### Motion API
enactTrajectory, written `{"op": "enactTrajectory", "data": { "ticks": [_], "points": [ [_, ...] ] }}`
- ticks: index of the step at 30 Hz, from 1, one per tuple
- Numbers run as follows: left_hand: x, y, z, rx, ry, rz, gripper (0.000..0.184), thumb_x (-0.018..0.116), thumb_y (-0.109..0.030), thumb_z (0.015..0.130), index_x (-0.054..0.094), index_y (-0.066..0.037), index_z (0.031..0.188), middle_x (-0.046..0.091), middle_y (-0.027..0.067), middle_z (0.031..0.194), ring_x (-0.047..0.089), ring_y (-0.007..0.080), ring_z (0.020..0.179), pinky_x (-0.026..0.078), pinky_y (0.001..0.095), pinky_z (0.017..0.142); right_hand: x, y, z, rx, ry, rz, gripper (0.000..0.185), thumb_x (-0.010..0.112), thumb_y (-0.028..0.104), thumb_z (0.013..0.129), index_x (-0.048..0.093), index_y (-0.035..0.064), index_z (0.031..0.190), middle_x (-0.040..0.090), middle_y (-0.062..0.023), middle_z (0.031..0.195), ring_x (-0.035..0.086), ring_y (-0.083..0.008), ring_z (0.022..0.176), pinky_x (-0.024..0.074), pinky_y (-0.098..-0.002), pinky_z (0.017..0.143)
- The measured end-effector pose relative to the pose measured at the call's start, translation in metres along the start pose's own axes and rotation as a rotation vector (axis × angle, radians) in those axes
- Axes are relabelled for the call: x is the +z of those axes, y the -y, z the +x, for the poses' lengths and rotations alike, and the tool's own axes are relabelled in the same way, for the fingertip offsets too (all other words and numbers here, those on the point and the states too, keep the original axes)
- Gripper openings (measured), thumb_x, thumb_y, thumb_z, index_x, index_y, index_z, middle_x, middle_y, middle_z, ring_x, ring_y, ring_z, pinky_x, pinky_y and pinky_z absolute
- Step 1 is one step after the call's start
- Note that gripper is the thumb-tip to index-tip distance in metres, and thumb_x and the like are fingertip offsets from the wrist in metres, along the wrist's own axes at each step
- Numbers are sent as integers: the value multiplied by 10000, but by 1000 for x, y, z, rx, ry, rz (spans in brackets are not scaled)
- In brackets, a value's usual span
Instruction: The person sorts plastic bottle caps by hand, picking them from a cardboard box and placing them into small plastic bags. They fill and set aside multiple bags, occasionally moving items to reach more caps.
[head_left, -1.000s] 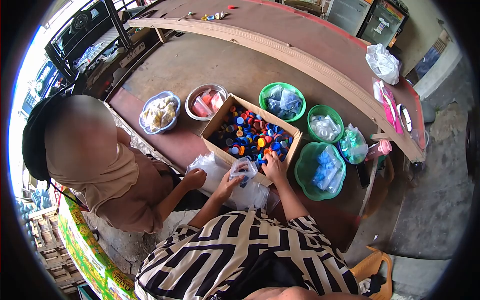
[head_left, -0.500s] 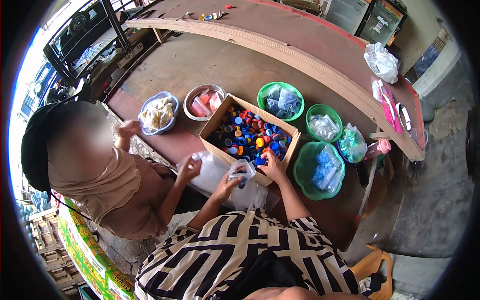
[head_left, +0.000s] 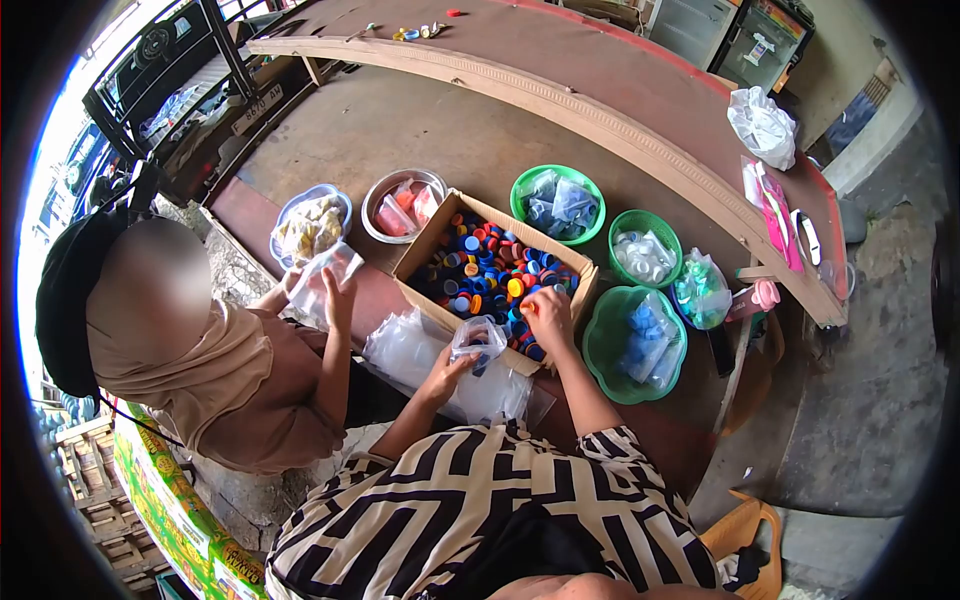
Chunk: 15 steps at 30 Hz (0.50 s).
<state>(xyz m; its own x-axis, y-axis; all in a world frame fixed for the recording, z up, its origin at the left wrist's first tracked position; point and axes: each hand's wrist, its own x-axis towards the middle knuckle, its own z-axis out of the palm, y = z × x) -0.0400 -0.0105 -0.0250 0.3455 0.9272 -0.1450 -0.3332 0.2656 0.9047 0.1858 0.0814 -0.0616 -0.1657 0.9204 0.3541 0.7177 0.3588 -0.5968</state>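
The left hand (head_left: pixel 447 375) is curled round a clear, soft plastic bag (head_left: pixel 480 338), just in front of the box. The fingers grip it, and the bag's mouth is open at the top. The right hand (head_left: pixel 548 318) is over the near right corner of an open brown cardboard box (head_left: pixel 428 236). Its fingers are bent close together by a small orange cap (head_left: pixel 530 308), but I can't tell if they have hold of it.

The box sits near the near edge of the brown flat worktop (head_left: pixel 400 110). It is full of round plastic bottle caps (head_left: pixel 490 262) in blue, red, yellow and orange. A pile of flat clear plastic bags (head_left: pixel 408 348) lies along the near edge, left of the left hand.

Right of the box, toward the worktop's right edge, is a big wavy green plastic basket (head_left: pixel 600 365) with bags of light blue caps (head_left: pixel 650 340).

At the left edge, another person (head_left: pixel 230 400) holds a thin see-through bag (head_left: pixel 322 278) with both hands.
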Motion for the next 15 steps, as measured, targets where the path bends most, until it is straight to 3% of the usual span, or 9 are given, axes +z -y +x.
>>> {"op": "enactTrajectory", "data": {
  "ticks": [2,7,11,13,14,15],
  "points": [
    [-5,5,2,-12,-31,45,723,645,-409,811,405,-17,1369,559,124,1246,572,227,1099,401,347,970,7,8,-5,42,173,-155,166,741,150,724,638,97,843,591,-74,917,559,-291,943,437,-435,829],
    [-7,0,6,10,-4,-36,657,627,-369,825,425,-54,1365,507,78,1270,492,197,1163,350,329,1007,31,0,-19,-24,147,-301,130,688,155,784,605,63,824,603,-107,879,573,-313,896,451,-425,799],
    [-9,0,8,21,-5,-27,668,625,-366,823,413,-54,1374,500,80,1276,491,202,1165,355,330,1006,27,-6,-14,109,187,-47,101,610,126,859,557,41,842,615,-149,879,588,-334,877,455,-445,802],
    [-8,-1,9,17,4,-33,677,624,-367,820,406,-54,1379,496,77,1280,489,204,1170,359,329,1007,26,-10,-16,161,51,77,120,576,139,895,531,28,883,628,-154,894,595,-354,904,468,-448,796],
    [-8,0,9,18,14,-34,674,625,-370,825,406,-55,1380,503,80,1277,496,205,1166,363,331,1006,25,-13,-15,136,14,77,132,567,133,922,515,11,925,640,-151,873,641,-304,823,500,-404,704],
    [-7,0,10,15,25,-36,671,625,-374,830,407,-57,1380,511,83,1275,502,206,1163,368,333,1005,20,-10,-14,138,9,73,132,567,133,922,515,11,925,640,-151,873,641,-304,823,500,-404,704]
  ]
}}
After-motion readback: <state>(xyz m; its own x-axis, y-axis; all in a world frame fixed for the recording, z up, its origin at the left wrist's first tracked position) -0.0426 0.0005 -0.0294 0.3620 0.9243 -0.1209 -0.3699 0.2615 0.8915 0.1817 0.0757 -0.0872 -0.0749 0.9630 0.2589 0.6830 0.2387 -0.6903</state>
